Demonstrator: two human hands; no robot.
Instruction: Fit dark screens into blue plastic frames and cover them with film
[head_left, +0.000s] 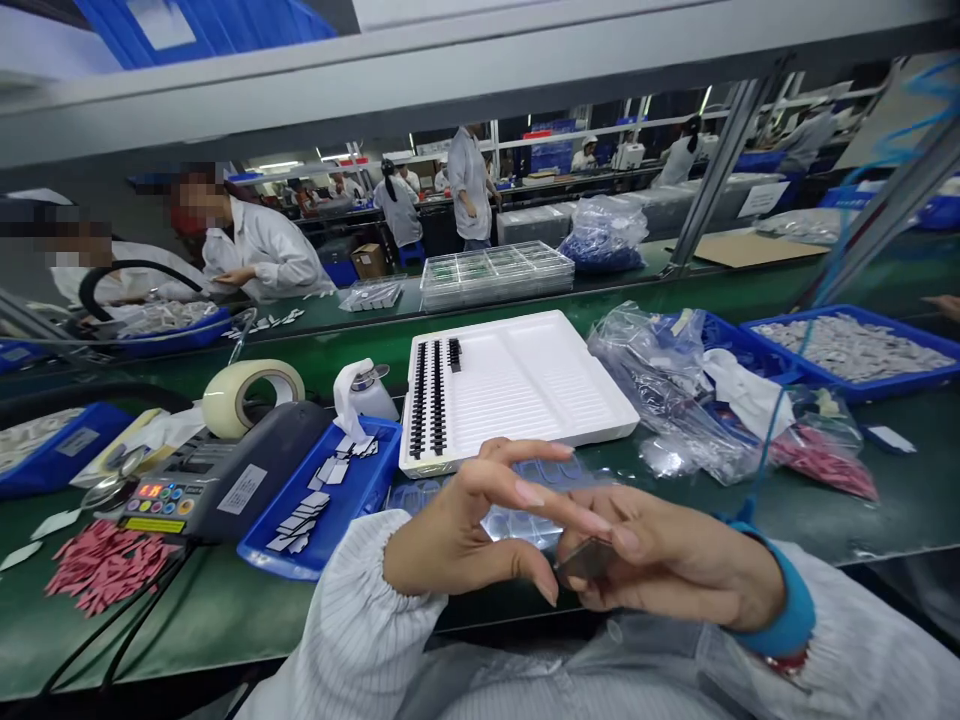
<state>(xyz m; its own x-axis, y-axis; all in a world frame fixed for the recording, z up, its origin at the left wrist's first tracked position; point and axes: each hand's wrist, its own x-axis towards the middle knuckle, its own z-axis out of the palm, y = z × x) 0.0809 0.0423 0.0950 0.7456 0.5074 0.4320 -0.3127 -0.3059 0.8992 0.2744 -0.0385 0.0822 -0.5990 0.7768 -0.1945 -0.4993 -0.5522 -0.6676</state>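
My right hand (660, 555), with a blue band at the wrist, holds a small dark flat piece (586, 560) between thumb and fingers. My left hand (487, 530) reaches over from the left, its index finger stretched to the piece and my right fingertips, its thumb apart below. Beyond my hands lies a white ribbed tray (525, 390) with rows of black parts (429, 400) at its left side. Clear plastic blister trays (521, 525) lie partly hidden under my hands.
To the left are a blue tray (322, 500) of small white pieces, a tape dispenser (217, 480), a tape roll (251, 398) and pink pieces (109, 565). On the right are plastic bags (675, 400) and a blue tray (855, 345). People in white coats work beyond.
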